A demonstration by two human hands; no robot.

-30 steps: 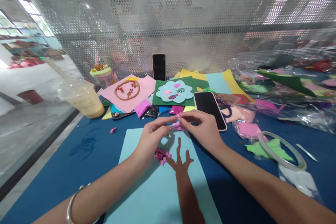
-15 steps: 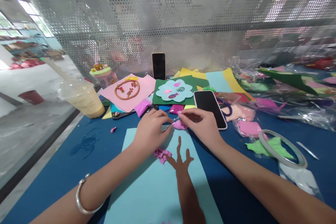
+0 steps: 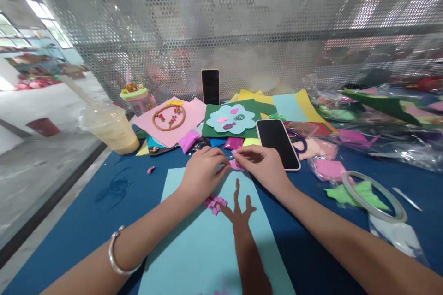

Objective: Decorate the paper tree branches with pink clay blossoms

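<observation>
A light blue paper sheet [image 3: 180, 244] lies before me with a brown tree shape [image 3: 247, 249] on it. Small pink clay bits [image 3: 215, 203] cluster at the tree's left branch. Just past the sheet's far edge, my left hand [image 3: 205, 171] pinches the near side of a pink clay lump [image 3: 237, 165]. My right hand [image 3: 265, 166] has thumb and forefinger closed on a small pink piece [image 3: 235, 151] at the lump. How far the piece is torn free is hard to see. A bracelet [image 3: 116, 251] circles my left wrist.
Beyond my hands lie a phone [image 3: 278, 145], clay packets [image 3: 234, 143], a green card [image 3: 212, 126] and a pink card [image 3: 166, 136]. A drink cup [image 3: 110, 129] stands left. Tape [image 3: 375, 198] and green clay [image 3: 367, 193] lie right. A perforated metal panel [image 3: 221, 18] rises behind.
My right fingers have shifted slightly left over the pink clay, and my left hand has moved a little right. The view has moved slightly.
</observation>
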